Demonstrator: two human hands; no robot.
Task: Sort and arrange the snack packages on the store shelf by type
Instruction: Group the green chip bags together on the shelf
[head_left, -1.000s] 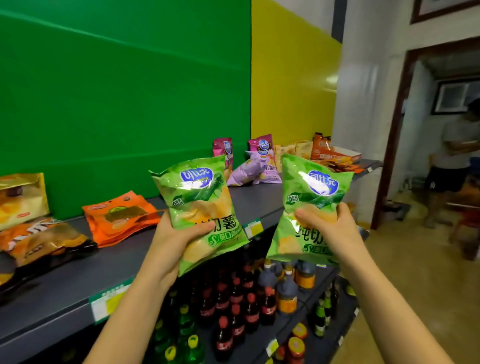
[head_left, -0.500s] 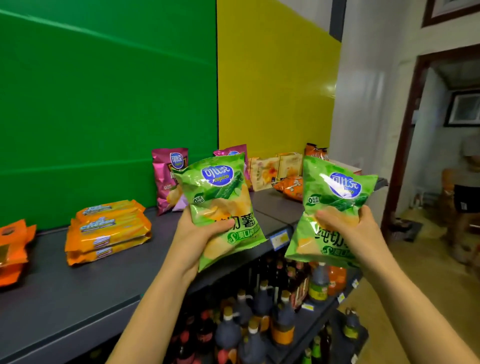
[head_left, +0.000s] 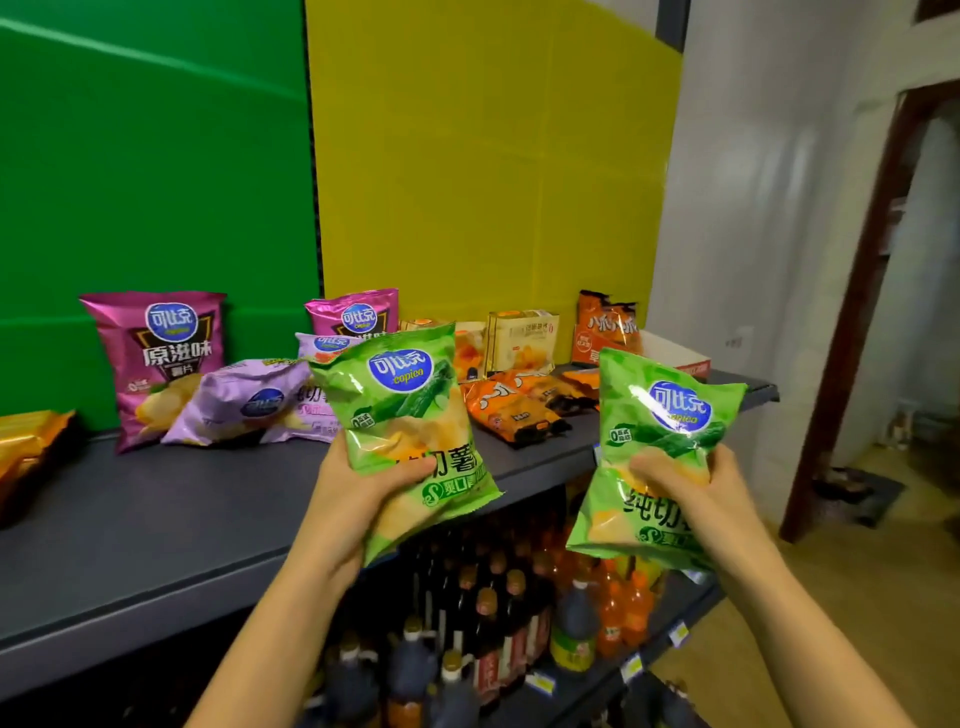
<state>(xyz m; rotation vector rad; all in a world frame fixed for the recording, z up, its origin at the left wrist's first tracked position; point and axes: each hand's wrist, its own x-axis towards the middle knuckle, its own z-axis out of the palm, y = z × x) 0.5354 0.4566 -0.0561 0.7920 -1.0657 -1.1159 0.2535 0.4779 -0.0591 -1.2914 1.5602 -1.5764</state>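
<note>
Two glossy green crisp bags are up in the air in front of the grey metal shelf (head_left: 156, 519), long axes roughly upright. The left hand (head_left: 358, 499) grips the left green bag (head_left: 400, 415) by its lower half, over the shelf's front edge; the right hand (head_left: 680, 488) clasps the right green bag (head_left: 660, 441) off the shelf's end. Bare shelf lies to the left, so the left hand looks nearer. Behind stand pink crisp bags (head_left: 156, 358), with orange snack packs (head_left: 519, 410) lying flat.

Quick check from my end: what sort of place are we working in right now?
Most likely a small shop: a grey display shelf carries chip bags, price tags line the lower shelf edge, and rows of bottled drinks and sauces stand below.
</note>
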